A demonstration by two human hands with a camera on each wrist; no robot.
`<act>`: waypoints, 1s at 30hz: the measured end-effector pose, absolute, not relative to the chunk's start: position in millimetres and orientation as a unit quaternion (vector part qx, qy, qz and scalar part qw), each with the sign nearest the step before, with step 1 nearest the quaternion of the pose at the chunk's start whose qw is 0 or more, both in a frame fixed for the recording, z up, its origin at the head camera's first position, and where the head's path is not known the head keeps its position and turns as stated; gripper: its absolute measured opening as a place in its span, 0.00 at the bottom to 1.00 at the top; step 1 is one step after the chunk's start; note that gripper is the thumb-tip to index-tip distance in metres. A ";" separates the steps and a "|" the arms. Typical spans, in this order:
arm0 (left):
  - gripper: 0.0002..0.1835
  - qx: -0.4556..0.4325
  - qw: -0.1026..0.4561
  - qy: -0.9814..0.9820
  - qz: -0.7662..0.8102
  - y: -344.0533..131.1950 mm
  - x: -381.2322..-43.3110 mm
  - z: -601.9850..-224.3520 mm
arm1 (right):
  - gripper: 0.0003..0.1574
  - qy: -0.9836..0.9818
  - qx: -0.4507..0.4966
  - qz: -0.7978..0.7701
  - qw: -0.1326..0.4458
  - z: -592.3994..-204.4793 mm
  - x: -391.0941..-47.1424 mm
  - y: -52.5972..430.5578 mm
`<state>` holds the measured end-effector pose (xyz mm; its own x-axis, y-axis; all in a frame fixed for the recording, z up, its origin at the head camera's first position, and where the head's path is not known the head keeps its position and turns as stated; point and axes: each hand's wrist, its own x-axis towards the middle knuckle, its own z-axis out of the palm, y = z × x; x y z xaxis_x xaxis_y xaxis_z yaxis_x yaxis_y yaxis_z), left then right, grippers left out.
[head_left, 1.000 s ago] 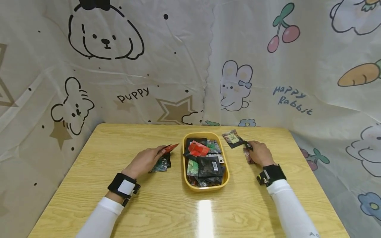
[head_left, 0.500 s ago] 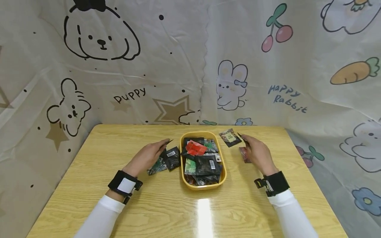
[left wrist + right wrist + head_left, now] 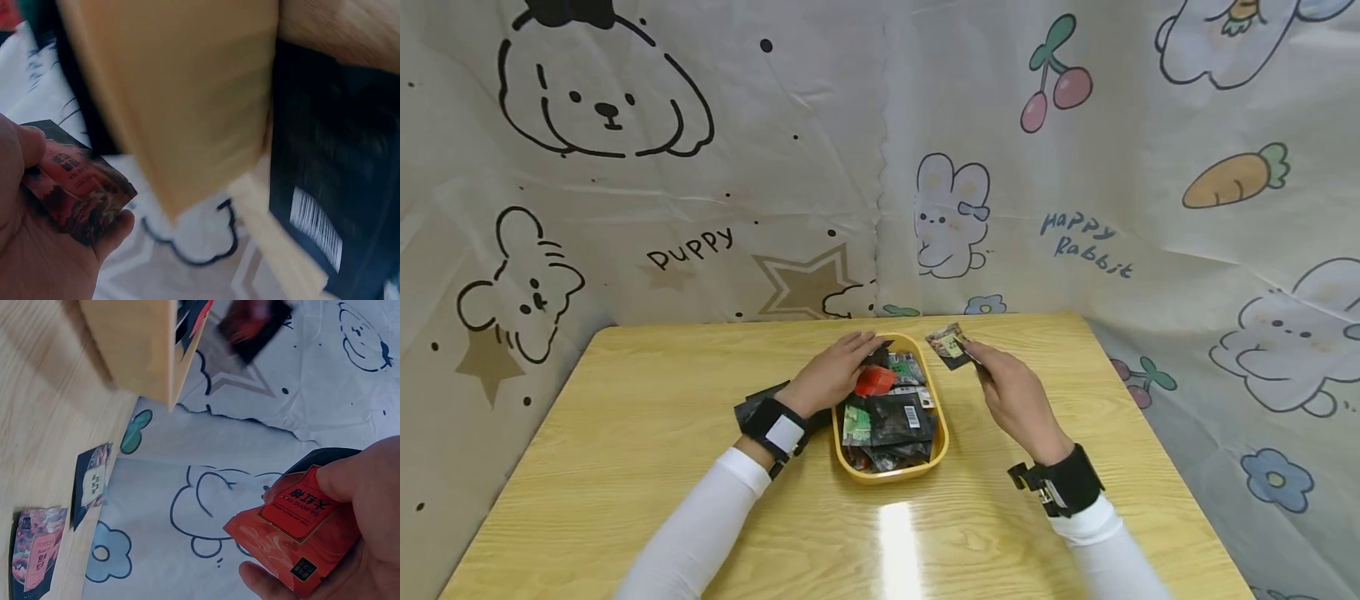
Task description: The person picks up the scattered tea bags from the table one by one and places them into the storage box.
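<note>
My left hand [image 3: 835, 379] is over the far left of a yellow basket [image 3: 942, 442] and pinches a dark red tea packet [image 3: 78, 181], seen in the left wrist view. In the right wrist view, my right hand [image 3: 369, 519] grips a bright red tea packet [image 3: 306, 531] between thumb and fingers, raised to the right of the basket. The basket holds a heap of tea packets, among them a black one with a barcode [image 3: 898, 419] and a red one [image 3: 876, 381]. The left hand covers part of the heap.
Dark packets [image 3: 758, 402] lie left of the basket, partly behind the left wrist. On the table to its right are a packet with a pale label [image 3: 94, 481] and a pink packet [image 3: 39, 550]. A printed cloth [image 3: 790, 183] hangs behind the table [image 3: 655, 358].
My left hand has moved right, from beside the left packets to over the basket. The right hand has lifted a packet off the table. The head view has turned to the right.
</note>
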<state>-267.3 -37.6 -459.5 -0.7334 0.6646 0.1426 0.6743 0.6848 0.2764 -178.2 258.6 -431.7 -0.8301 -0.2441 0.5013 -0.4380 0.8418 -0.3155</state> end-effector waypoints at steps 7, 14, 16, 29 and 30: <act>0.36 -0.339 -0.067 -0.931 -0.116 -48.1 -263.6 -476.4 | 0.23 -0.922 0.214 0.230 0.227 -431.1 -177.6 237.5; 0.34 -0.331 -0.003 -0.924 -0.191 -71.5 -256.0 -459.6 | 0.27 -0.917 0.247 0.243 0.199 -432.1 -189.3 215.5; 0.33 -0.322 0.008 -0.925 -0.202 -83.3 -252.3 -456.5 | 0.29 -0.918 0.267 0.232 0.177 -436.5 -195.3 206.6; 0.37 -0.261 -0.030 -0.941 -0.214 -156.4 -226.1 -478.8 | 0.42 -0.955 0.249 0.158 0.022 -457.8 -197.5 179.3; 0.39 -0.258 -0.035 -0.943 -0.209 -160.5 -224.7 -480.9 | 0.41 -0.955 0.246 0.161 0.033 -455.4 -197.1 180.1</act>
<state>-224.7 -160.5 -480.9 -0.8646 0.5006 0.0424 0.4716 0.7796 0.4120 -197.1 180.1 -455.4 -0.8768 -0.4594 0.1422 -0.4807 0.8273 -0.2907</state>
